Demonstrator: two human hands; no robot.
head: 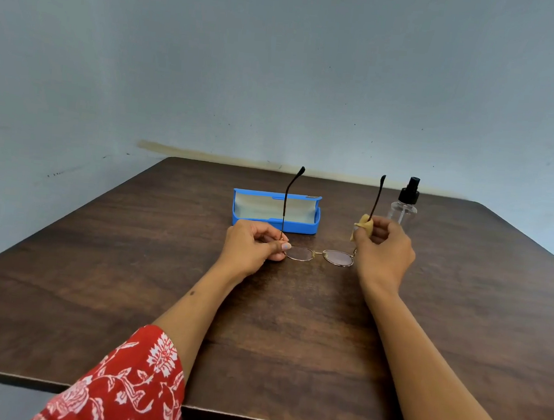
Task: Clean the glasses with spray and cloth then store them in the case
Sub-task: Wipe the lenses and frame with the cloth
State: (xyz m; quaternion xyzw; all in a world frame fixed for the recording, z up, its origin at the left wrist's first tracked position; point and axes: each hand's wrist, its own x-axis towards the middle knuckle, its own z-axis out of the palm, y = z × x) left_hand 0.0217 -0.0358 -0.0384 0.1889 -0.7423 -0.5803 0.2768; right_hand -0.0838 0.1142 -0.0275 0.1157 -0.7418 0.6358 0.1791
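Thin gold-rimmed glasses [319, 255] are held above the table with lenses facing down and both dark temple arms pointing up. My left hand [255, 245] pinches the left hinge of the frame. A small tan cloth [364, 225] is wrapped around the base of the right temple arm, gripped by my right hand [383, 250]. Behind the glasses, the blue case [276, 224] lies open on the table, its pale lining showing. A clear spray bottle [404, 205] with a black nozzle stands upright just behind my right hand.
The dark wooden table [128, 280] runs back to a pale blue wall. Its near edge is at the bottom of the view, its left and right edges slant outward. Red patterned sleeves cover my upper arms.
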